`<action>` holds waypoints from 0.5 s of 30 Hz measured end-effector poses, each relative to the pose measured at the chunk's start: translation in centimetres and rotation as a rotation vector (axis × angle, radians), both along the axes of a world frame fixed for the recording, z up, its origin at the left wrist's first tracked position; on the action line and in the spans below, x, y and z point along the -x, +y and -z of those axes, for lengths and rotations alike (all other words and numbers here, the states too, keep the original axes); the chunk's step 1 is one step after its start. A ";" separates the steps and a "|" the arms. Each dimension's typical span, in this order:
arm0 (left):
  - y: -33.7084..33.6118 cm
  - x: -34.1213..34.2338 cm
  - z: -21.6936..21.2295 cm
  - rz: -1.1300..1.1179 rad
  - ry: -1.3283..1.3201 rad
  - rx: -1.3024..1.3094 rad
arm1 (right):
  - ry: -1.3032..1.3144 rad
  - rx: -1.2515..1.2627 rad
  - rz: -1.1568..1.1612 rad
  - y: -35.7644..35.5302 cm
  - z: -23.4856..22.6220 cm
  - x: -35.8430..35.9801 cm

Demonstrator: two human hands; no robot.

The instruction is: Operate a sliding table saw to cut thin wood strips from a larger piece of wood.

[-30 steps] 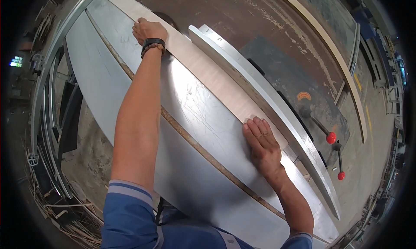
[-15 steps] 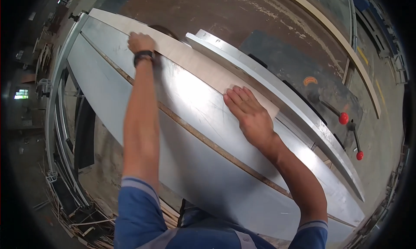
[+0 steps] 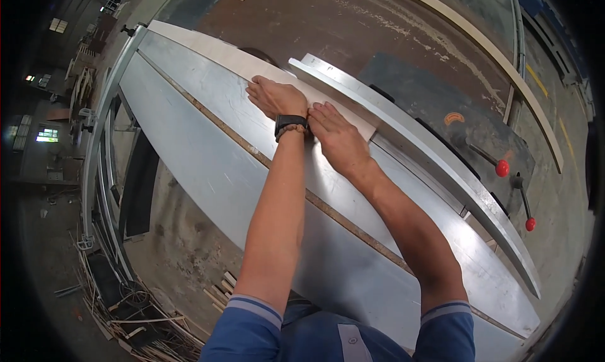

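A long pale wooden board lies along the far side of a silvery metal sliding table. Its right end meets the near side of a metal fence. My left hand, with a dark band on the wrist, rests at the board's near edge, fingers stretched to the left. Close beside that wrist, my right hand lies flat near the board's right end, fingers straight and together. Neither hand is wrapped around anything. The underside of both palms is hidden.
Two red-knobbed levers stand beyond the fence. The brown machine top carries pale dust, and a long curved-looking wooden strip lies across its far right. A metal frame borders the left. Wood offcuts are heaped on the floor, lower left.
My left hand has come rightward along the board to beside my right hand. The board's right end now lies farther left along the fence. The whole view has shifted slightly.
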State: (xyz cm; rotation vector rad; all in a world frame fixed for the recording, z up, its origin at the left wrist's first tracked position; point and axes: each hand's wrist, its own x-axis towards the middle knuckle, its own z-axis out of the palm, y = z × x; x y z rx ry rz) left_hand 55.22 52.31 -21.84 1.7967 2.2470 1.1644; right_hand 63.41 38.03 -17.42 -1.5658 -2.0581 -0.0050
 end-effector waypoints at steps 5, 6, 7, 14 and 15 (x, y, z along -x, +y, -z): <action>1.4 1.5 -0.8 -0.038 -0.011 0.163 | -0.266 0.156 0.125 -4.4 -1.3 2.7; 1.8 1.5 -1.1 -0.048 -0.015 0.121 | -0.190 0.194 0.155 -5.3 -1.2 3.1; 2.0 1.8 -1.4 -0.054 -0.001 0.130 | -0.165 0.195 0.151 -5.8 -1.2 3.2; 5.6 4.0 -1.5 -0.048 0.050 0.207 | -0.121 0.244 0.109 -2.8 -1.0 4.2; 6.1 4.6 -1.5 -0.046 0.019 0.216 | -0.057 0.245 0.096 -2.3 -1.0 4.5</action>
